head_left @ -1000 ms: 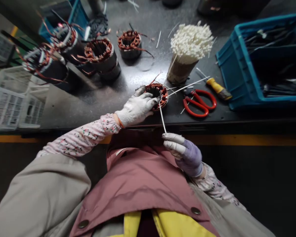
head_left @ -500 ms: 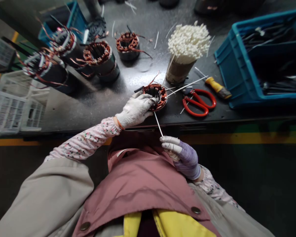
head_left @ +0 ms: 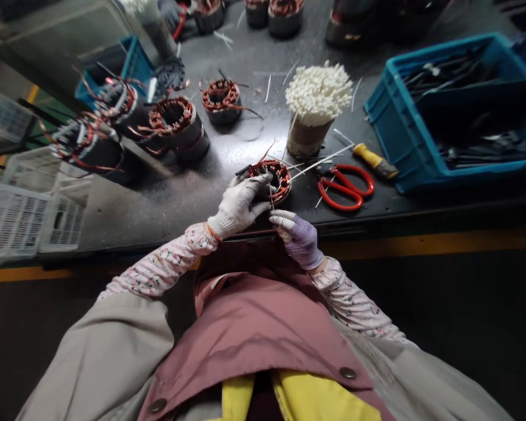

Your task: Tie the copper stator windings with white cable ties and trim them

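Note:
A motor stator (head_left: 281, 180) with copper windings stands near the table's front edge, with copper leads and a black sleeve sticking out at its back left. My left hand (head_left: 236, 206), in a white knit glove, grips the stator's left side, fingers over its rim. At the front of the stator is my right hand (head_left: 296, 234), in a purple and white glove, its fingertips pinched on a thin white cord (head_left: 270, 195). Only a short piece of that cord shows between fingers and windings. Another white cord (head_left: 319, 164) runs from the stator out to the right.
Red-handled scissors (head_left: 346, 187) and a yellow-handled screwdriver (head_left: 376, 161) lie to the right. Behind them stands a holder (head_left: 309, 137) packed with white cords (head_left: 319, 93). A blue crate (head_left: 390, 134) is at far right; several stators (head_left: 173, 126) and white baskets (head_left: 13, 216) are at left.
My right hand has moved up and left, from below the table edge to close against the stator, and the exposed cord has shortened. My left hand remains on the stator.

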`<move>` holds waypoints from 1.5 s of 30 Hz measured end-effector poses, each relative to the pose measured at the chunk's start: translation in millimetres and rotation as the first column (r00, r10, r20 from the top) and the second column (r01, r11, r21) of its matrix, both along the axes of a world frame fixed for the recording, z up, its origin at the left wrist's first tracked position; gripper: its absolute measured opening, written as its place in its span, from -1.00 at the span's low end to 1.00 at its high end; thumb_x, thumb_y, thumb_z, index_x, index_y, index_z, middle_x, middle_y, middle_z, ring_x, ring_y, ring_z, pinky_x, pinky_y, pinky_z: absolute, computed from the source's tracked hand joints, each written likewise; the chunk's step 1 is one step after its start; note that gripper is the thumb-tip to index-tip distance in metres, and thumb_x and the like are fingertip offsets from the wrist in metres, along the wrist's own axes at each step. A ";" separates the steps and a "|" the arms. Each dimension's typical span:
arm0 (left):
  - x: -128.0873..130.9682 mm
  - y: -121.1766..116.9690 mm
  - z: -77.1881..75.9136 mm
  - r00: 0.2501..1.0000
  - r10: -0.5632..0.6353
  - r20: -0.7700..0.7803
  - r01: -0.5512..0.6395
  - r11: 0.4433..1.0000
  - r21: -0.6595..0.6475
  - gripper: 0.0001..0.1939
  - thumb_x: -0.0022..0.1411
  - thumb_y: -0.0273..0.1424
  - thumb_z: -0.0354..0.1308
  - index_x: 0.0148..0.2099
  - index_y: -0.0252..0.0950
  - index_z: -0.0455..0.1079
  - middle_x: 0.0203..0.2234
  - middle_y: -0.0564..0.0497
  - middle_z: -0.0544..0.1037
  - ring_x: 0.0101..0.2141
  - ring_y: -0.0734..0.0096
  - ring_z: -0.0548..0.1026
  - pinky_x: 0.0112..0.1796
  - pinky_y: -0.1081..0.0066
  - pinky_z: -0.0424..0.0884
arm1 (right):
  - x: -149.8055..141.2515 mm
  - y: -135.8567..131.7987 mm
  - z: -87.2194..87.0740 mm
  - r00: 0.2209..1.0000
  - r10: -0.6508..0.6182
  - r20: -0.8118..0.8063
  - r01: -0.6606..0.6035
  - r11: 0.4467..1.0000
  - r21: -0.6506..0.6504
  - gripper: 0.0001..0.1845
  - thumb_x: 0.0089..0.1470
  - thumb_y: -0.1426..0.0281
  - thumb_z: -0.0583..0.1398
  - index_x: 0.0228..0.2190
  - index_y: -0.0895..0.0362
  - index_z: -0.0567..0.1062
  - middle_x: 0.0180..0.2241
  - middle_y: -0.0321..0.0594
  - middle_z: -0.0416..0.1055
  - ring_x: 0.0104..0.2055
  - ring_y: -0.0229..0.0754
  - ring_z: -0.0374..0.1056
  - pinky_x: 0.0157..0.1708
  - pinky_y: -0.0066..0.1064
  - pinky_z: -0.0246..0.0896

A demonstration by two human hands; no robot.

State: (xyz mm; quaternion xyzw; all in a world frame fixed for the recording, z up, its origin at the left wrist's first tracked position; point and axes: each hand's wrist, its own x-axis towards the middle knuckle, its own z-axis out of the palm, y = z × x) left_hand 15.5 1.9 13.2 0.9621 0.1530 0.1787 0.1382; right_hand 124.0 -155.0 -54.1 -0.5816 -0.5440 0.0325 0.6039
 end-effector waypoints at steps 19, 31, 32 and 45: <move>4.9 1.9 -16.0 0.948 -0.200 0.248 0.172 0.977 0.128 -0.72 0.41 -0.32 -0.03 -0.19 -0.15 0.53 -0.20 0.05 0.67 -0.13 0.47 0.61 0.14 0.23 0.25 | 18.4 25.0 28.9 0.975 -0.173 0.137 0.198 0.961 -0.195 -0.87 0.07 0.31 0.29 -0.45 0.09 0.54 -0.44 -0.22 0.49 -0.38 -0.20 0.42 -0.34 -0.37 0.35; 7.5 5.5 -19.0 0.903 -0.250 0.350 0.213 0.967 0.142 -0.78 0.40 -0.37 0.02 -0.17 -0.18 0.52 -0.22 0.05 0.67 -0.15 0.49 0.62 0.08 0.31 0.29 | 22.4 29.8 29.7 0.927 -0.164 0.336 0.249 0.941 -0.228 -0.77 0.21 0.28 0.17 -0.35 0.16 0.54 -0.39 -0.17 0.49 -0.33 -0.21 0.39 -0.31 -0.43 0.24; 7.2 5.6 -18.5 0.911 -0.246 0.332 0.213 0.968 0.135 -0.75 0.41 -0.36 -0.01 -0.17 -0.18 0.52 -0.22 0.05 0.67 -0.15 0.48 0.61 0.08 0.30 0.29 | 24.0 31.3 32.3 0.894 -0.161 0.417 0.285 0.925 -0.253 -0.73 0.23 0.25 0.14 -0.31 0.17 0.54 -0.37 -0.14 0.49 -0.32 -0.21 0.37 -0.33 -0.43 0.19; 6.9 8.8 -9.3 0.958 -0.283 0.047 0.270 0.945 0.184 -0.75 0.36 -0.21 0.10 -0.07 -0.16 0.54 -0.06 -0.04 0.62 -0.06 0.36 0.56 0.05 0.27 0.40 | 19.8 30.6 92.1 0.970 0.016 -0.243 -0.052 0.988 -0.143 -0.59 0.24 0.27 0.00 -0.62 0.13 0.26 -0.65 -0.35 0.21 -0.63 -0.37 0.08 -0.59 -0.47 -0.01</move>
